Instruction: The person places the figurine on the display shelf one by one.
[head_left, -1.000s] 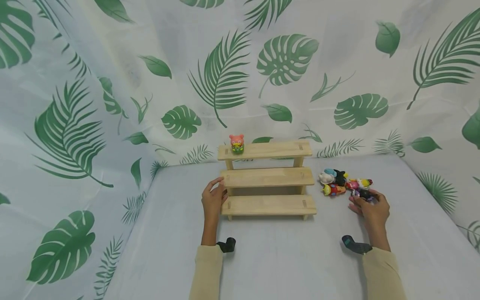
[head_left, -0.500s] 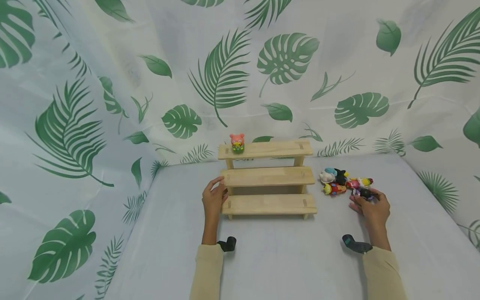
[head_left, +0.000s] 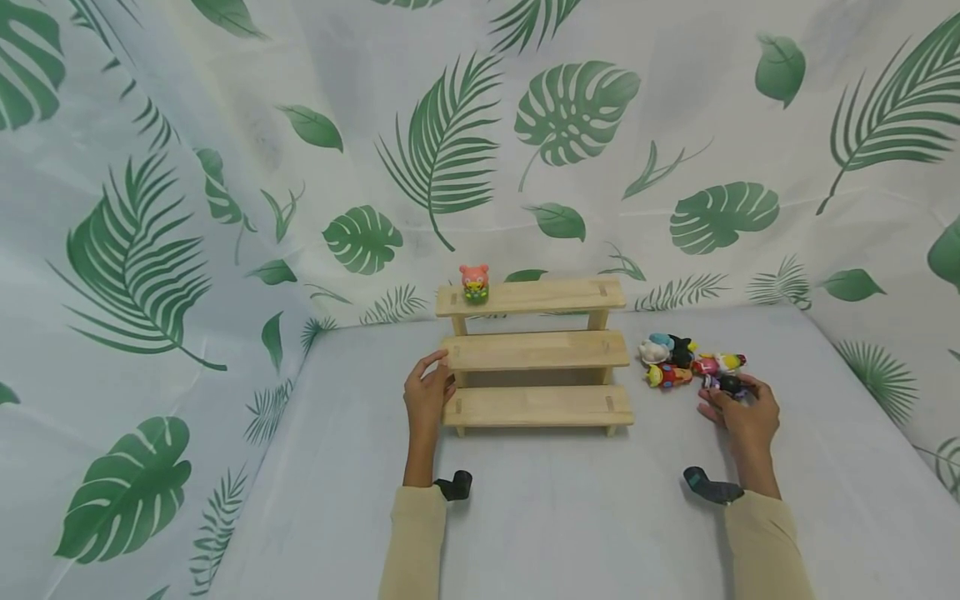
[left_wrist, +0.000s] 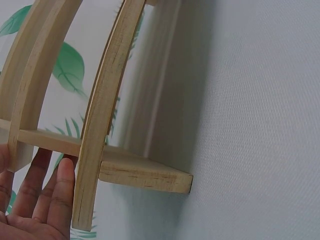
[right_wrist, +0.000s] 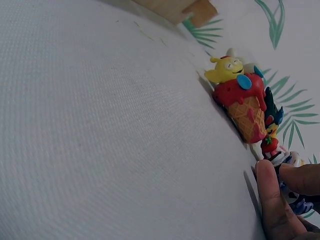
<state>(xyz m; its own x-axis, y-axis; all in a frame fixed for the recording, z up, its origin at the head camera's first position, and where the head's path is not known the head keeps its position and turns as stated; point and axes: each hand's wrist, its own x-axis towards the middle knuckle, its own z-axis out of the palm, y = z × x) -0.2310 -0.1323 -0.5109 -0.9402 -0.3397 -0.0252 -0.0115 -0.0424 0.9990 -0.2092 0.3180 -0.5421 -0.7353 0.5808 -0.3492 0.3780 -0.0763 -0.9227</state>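
The left hand (head_left: pixel 426 398) held the left end of a wooden stand (head_left: pixel 537 352), its fingers bent and reaching in beside the middle step, with the thumb at the other side of the end piece. The right hand (head_left: pixel 750 417) was nearly closed, pinching a small black and purple toy (head_left: pixel 727 384) between thumb and fingers, low at the near edge of a cluster of toys to the right of the stand; whether that toy touched the table could not be told.

Just beyond it lay a pink and yellow toy (head_left: pixel 720 365). To the left of these was an ice-cream cone toy (right_wrist: pixel 243 107) with a red top and a yellow head, lying on its side. Behind the cone were a white toy (head_left: pixel 653 355) and a black toy (head_left: pixel 682 352), close together, with a patch of blue between them.

The stand had three steps, and a pink and green toy (head_left: pixel 474 285) sat upright near the left end of the top one. Black wrist cameras (head_left: pixel 708 487) showed at the ends of tan sleeves (head_left: pixel 767 546). A white cloth (head_left: pixel 555 517) covered the table, and a white curtain (head_left: pixel 465 33) with green leaves hung behind.
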